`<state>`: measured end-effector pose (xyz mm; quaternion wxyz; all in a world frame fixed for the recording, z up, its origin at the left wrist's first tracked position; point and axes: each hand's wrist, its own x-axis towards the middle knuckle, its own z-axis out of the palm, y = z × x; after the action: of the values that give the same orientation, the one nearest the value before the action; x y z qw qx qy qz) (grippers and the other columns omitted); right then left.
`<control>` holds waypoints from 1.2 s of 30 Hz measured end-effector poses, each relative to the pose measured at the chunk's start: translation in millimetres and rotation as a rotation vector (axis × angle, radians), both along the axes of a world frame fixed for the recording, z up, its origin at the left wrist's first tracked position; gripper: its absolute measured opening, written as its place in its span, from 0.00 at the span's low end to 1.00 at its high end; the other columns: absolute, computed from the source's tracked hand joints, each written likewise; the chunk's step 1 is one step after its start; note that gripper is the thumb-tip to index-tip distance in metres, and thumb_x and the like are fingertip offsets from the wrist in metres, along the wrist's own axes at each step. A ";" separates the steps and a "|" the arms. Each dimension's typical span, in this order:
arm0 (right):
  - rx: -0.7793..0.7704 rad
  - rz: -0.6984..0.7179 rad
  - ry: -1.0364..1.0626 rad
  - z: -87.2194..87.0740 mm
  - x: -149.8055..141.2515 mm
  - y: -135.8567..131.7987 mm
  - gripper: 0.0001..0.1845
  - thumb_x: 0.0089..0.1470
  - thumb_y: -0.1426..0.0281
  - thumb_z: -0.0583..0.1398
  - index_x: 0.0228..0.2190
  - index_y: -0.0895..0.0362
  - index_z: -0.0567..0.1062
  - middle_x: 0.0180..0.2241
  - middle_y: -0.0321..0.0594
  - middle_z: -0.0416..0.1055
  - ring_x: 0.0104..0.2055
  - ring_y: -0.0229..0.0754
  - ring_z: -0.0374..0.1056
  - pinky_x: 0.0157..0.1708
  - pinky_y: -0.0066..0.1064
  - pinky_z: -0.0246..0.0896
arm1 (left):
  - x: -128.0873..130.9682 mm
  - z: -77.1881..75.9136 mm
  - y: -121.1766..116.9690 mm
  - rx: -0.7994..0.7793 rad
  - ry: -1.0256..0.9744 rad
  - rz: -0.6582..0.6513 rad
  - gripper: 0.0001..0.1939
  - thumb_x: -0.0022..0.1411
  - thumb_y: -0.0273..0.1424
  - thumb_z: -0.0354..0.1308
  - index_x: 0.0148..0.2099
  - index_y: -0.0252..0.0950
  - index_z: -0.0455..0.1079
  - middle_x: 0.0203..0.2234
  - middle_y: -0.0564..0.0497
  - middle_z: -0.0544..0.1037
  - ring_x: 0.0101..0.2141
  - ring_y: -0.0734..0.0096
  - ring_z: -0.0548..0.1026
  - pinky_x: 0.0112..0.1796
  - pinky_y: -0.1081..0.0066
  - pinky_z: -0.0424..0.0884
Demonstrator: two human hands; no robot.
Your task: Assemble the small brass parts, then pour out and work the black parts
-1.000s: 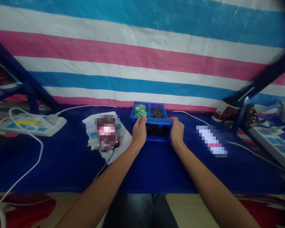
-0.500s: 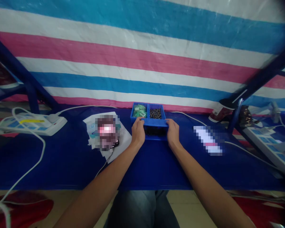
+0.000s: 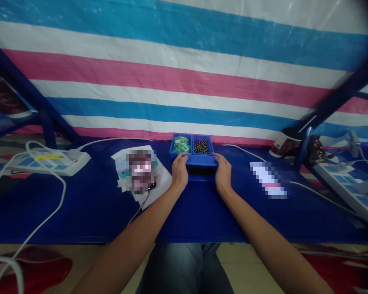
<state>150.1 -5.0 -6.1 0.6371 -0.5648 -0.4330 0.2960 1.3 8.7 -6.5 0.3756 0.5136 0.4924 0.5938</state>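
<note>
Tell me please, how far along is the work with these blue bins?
Done, it seems: green packets and dark small parts lie in the rear compartments. In hand: the left hand and right hand grip the front blue bin. Left: dark pieces inside that bin.

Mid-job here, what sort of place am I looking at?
Probably a makeshift small-parts workbench: a divided blue tray of small parts, a power strip on a blue-covered table, and a striped tarp hanging behind.
</note>
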 end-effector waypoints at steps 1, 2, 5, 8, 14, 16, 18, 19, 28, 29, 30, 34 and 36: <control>0.012 0.015 0.007 -0.5 0.2 0.3 0.19 0.52 0.61 0.53 0.35 0.58 0.79 0.36 0.39 0.76 0.41 0.46 0.66 0.43 0.32 0.56 | 0.1 0.3 -0.1 -0.002 -0.006 0.002 0.13 0.62 0.35 0.47 0.36 0.37 0.71 0.29 0.51 0.73 0.36 0.64 0.70 0.42 0.68 0.64; 0.026 0.031 0.013 -1.1 0.5 0.7 0.19 0.53 0.60 0.54 0.34 0.58 0.79 0.35 0.39 0.75 0.41 0.46 0.66 0.43 0.32 0.56 | 0.1 0.6 -0.5 -0.004 -0.010 0.004 0.12 0.62 0.35 0.47 0.35 0.37 0.70 0.29 0.52 0.73 0.36 0.64 0.70 0.42 0.69 0.64; 0.063 0.048 0.019 -3.0 1.7 2.3 0.16 0.53 0.61 0.54 0.29 0.58 0.76 0.29 0.37 0.71 0.36 0.44 0.64 0.40 0.30 0.56 | -0.2 1.2 -2.1 -0.005 -0.009 -0.005 0.11 0.61 0.35 0.48 0.35 0.37 0.69 0.28 0.53 0.71 0.34 0.66 0.68 0.40 0.70 0.63; 0.073 0.037 0.023 -5.4 2.5 3.1 0.13 0.51 0.62 0.55 0.29 0.58 0.74 0.27 0.35 0.67 0.33 0.42 0.60 0.37 0.29 0.54 | -0.2 0.5 -3.5 0.006 -0.029 -0.013 0.10 0.60 0.35 0.48 0.35 0.37 0.68 0.27 0.53 0.69 0.32 0.67 0.66 0.36 0.71 0.61; 0.095 0.031 0.029 -10.5 2.9 4.3 0.13 0.50 0.63 0.55 0.29 0.58 0.74 0.25 0.33 0.64 0.31 0.40 0.58 0.34 0.29 0.52 | -0.1 -1.0 -4.4 0.027 -0.072 -0.031 0.09 0.59 0.33 0.49 0.35 0.37 0.68 0.25 0.54 0.66 0.30 0.69 0.64 0.34 0.71 0.58; 0.103 0.025 0.035 -11.5 3.0 5.0 0.13 0.49 0.62 0.55 0.29 0.58 0.74 0.25 0.33 0.64 0.31 0.40 0.58 0.33 0.30 0.52 | -0.3 -1.5 -4.5 0.033 -0.075 -0.032 0.09 0.59 0.33 0.49 0.35 0.37 0.68 0.25 0.54 0.66 0.30 0.69 0.63 0.33 0.71 0.58; 0.106 0.024 0.042 -12.1 3.2 5.5 0.13 0.49 0.62 0.55 0.29 0.58 0.74 0.24 0.33 0.64 0.30 0.40 0.58 0.33 0.30 0.52 | -0.5 -2.1 -4.7 0.047 -0.075 -0.035 0.09 0.59 0.33 0.49 0.35 0.37 0.68 0.24 0.54 0.65 0.29 0.69 0.63 0.32 0.71 0.57; 0.108 0.023 0.044 -12.3 3.4 5.5 0.14 0.49 0.62 0.55 0.29 0.58 0.74 0.24 0.34 0.64 0.30 0.40 0.58 0.33 0.30 0.52 | -0.5 -2.4 -4.8 0.055 -0.074 -0.037 0.09 0.59 0.32 0.49 0.35 0.36 0.68 0.24 0.54 0.65 0.29 0.69 0.63 0.32 0.71 0.57; 0.122 0.039 0.048 -13.4 4.7 5.3 0.13 0.48 0.63 0.54 0.29 0.58 0.74 0.23 0.33 0.62 0.28 0.39 0.56 0.29 0.30 0.50 | -0.9 -4.1 -5.9 0.097 -0.072 -0.061 0.09 0.59 0.33 0.49 0.36 0.37 0.68 0.25 0.53 0.66 0.29 0.68 0.63 0.32 0.71 0.58; 0.128 0.042 0.048 -13.5 4.8 5.3 0.13 0.48 0.63 0.54 0.29 0.58 0.74 0.23 0.33 0.62 0.28 0.39 0.55 0.29 0.29 0.49 | -1.0 -4.3 -6.0 0.099 -0.076 -0.067 0.09 0.59 0.33 0.49 0.36 0.37 0.68 0.25 0.53 0.66 0.29 0.68 0.63 0.32 0.71 0.59; 0.133 0.044 0.047 -13.6 4.9 5.2 0.13 0.48 0.63 0.54 0.29 0.58 0.74 0.23 0.33 0.62 0.28 0.39 0.55 0.29 0.29 0.49 | -1.1 -4.4 -6.2 0.103 -0.080 -0.071 0.09 0.59 0.33 0.49 0.36 0.37 0.68 0.26 0.53 0.66 0.30 0.68 0.63 0.32 0.70 0.59; 0.151 0.043 0.045 -13.9 5.3 4.4 0.13 0.47 0.63 0.55 0.29 0.58 0.74 0.23 0.33 0.62 0.27 0.39 0.55 0.28 0.30 0.49 | -1.2 -4.4 -7.2 0.117 -0.093 -0.084 0.09 0.59 0.33 0.49 0.37 0.37 0.68 0.26 0.53 0.66 0.29 0.68 0.64 0.32 0.70 0.60; 0.151 0.042 0.045 -13.8 5.5 4.3 0.13 0.47 0.64 0.54 0.29 0.58 0.74 0.23 0.34 0.62 0.27 0.39 0.55 0.28 0.30 0.49 | -1.2 -4.0 -7.9 0.114 -0.102 -0.093 0.08 0.59 0.34 0.49 0.37 0.37 0.68 0.25 0.53 0.66 0.28 0.68 0.64 0.31 0.70 0.60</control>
<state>155.6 -0.7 -19.9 0.6809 -0.4993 -0.4516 0.2885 0.1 0.8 -10.5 0.3976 0.5257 0.4138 0.6279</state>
